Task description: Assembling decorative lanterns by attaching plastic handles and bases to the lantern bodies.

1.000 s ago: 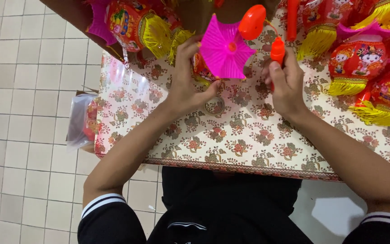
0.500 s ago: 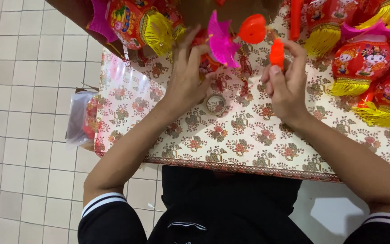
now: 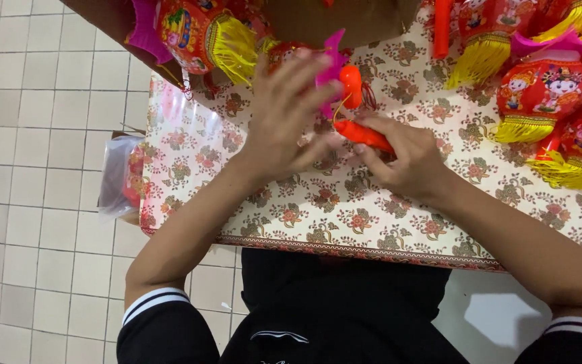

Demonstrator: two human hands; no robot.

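Observation:
My left hand (image 3: 287, 118) is spread over a small red lantern with a pink frilled top (image 3: 332, 59), fingers touching the pink part. An orange plastic handle (image 3: 366, 136) lies under my right hand (image 3: 405, 162), which grips it on the floral tablecloth (image 3: 291, 216). An orange bulb-shaped piece (image 3: 351, 86) sits between the two hands, joined to the handle by a thin yellow string. Most of the lantern's body is hidden behind my left hand.
Finished red lanterns with yellow tassels (image 3: 540, 94) crowd the table's right side, and another (image 3: 193, 37) lies at top left. A brown cardboard box (image 3: 345, 20) stands at the back. A clear plastic bag (image 3: 122, 178) hangs off the table's left edge above the tiled floor.
The pink top was held up and spread wide a second ago; now the lantern is lowered toward the table under my left hand. My right hand moved down and left with the orange handle.

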